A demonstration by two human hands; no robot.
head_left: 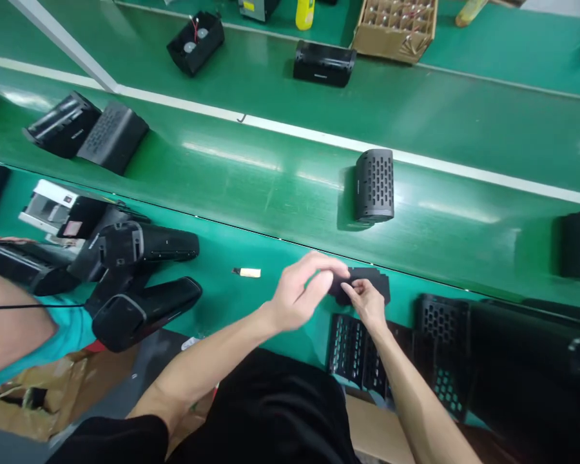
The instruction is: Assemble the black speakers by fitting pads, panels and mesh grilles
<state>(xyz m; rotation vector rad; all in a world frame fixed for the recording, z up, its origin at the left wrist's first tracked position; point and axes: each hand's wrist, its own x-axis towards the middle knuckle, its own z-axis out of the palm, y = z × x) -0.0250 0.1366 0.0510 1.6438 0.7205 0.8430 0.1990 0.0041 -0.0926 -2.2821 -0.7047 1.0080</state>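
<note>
Flat black sheet pieces [381, 285] with notched edges lie on the near green bench, under and between my hands. My left hand [305, 291] is at their left side, fingers curled and thumb and fingertips drawn together; what they hold, if anything, does not show. My right hand [368, 305] is over the sheets, its thumb and forefinger pinched at a black sheet. Just below, black perforated grilles [348, 348] stand in a row beside my right forearm. Beyond my hands, a black speaker housing [376, 185] with a slotted grille stands on the green conveyor belt.
A small cream-handled tool [247, 272] lies left of my hands. Black speaker housings [147, 306] are piled at left, near a co-worker's arm [9, 316]. Large black housings [522, 361] crowd the right. A divided carton [394, 32] stands across the belt.
</note>
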